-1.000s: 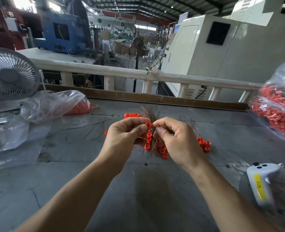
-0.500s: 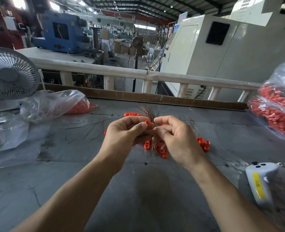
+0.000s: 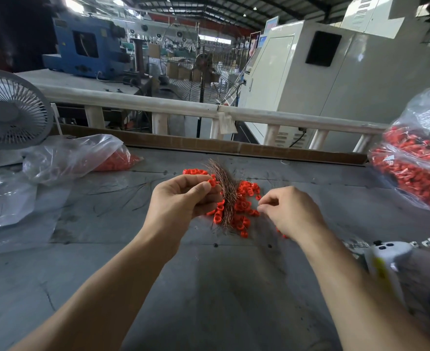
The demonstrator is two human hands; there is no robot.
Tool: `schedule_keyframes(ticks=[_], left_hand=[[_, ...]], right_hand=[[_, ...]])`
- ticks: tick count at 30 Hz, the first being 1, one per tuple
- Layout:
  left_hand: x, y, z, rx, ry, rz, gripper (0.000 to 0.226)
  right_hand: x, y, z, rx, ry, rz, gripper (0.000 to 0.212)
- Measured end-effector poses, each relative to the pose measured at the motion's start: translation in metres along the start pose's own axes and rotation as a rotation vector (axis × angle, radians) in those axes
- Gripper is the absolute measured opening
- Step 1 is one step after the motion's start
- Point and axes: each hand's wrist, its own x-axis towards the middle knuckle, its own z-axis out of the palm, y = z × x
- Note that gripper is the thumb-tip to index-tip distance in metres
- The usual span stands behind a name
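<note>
My left hand [image 3: 183,198] pinches a small red plastic ring [image 3: 212,182] between thumb and forefinger, just left of a bundle of thin copper wires [image 3: 225,192] lying on the grey table [image 3: 209,287]. Several loose red rings [image 3: 244,198] are scattered around the bundle. My right hand [image 3: 288,211] hovers to the right of the pile with thumb and forefinger pinched together; whether a thin wire is between them is too fine to tell.
A clear bag of red rings [image 3: 77,158] lies at the left beside a grey fan [image 3: 11,110]. A fuller bag [image 3: 416,158] sits at the right edge. A white controller [image 3: 386,257] rests at the lower right. A white rail [image 3: 209,110] borders the table's far side.
My hands were together over the wire bundle. My right hand has pulled away to the right, while my left hand keeps the red ring.
</note>
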Motion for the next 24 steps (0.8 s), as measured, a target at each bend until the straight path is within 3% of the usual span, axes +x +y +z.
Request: schedule_keyframes(ticks=[11,14,17,20,24], left_hand=[[-0.002,0.004,0.002,-0.008,0.001,-0.004,0.011],[-0.002,0.003,0.003,-0.007,-0.002,-0.005,0.011],[-0.002,0.002,0.004,0.004,-0.007,-0.007,0.011],[-0.004,0.002,0.005,0.012,-0.024,-0.008,0.012],[-0.005,0.004,0.005,-0.002,-0.019,-0.007,0.012]], right_hand=[[-0.001,-0.01,0.009,-0.114,0.061,-0.087,0.007],[-0.003,-0.012,0.007,0.245,0.164,-0.151,0.007],[-0.013,-0.024,0.006,0.632,0.118,-0.317,0.02],[-0.022,-0.037,0.008,0.759,0.061,-0.402,0.027],[-0.028,-0.044,0.01,0.747,0.092,-0.417,0.029]])
